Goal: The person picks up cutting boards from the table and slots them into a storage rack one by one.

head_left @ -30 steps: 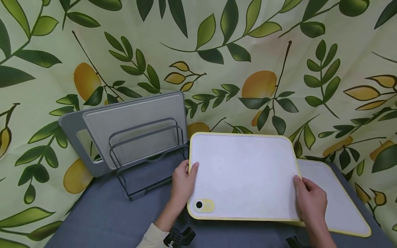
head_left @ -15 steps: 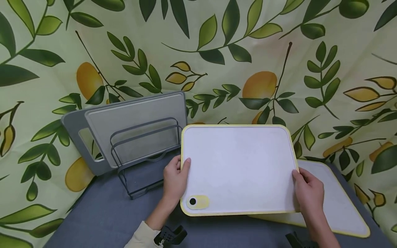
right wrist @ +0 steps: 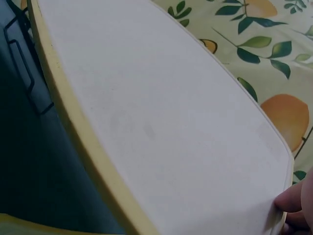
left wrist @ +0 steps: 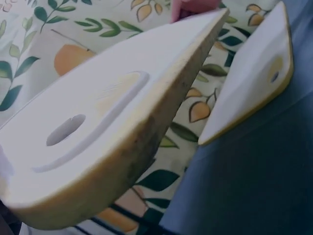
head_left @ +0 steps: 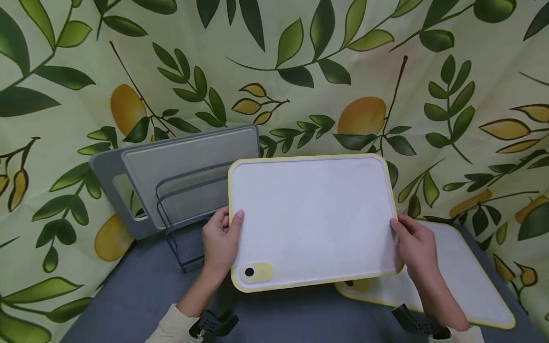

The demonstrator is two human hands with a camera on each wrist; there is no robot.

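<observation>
Both hands hold up a white cutting board with a yellow rim, tilted to face the head camera. My left hand grips its left edge, thumb on the white face. The right edge is pinched by my right hand, its thumb in front. A yellow patch with a hole marks the board's lower left corner. Behind its left side stands a dark wire rack, partly covered by the board. Two grey boards lean there: a lighter one before a larger grey board with a handle slot.
A second white cutting board with a yellow rim lies at the right on the blue-grey table, partly behind the right hand and the held board. A leaf-and-fruit patterned cloth hangs as the backdrop.
The held cutting board has moved left and up in both hands, its right side now a little higher. It overlaps more of the rack, and more of the lying board shows.
</observation>
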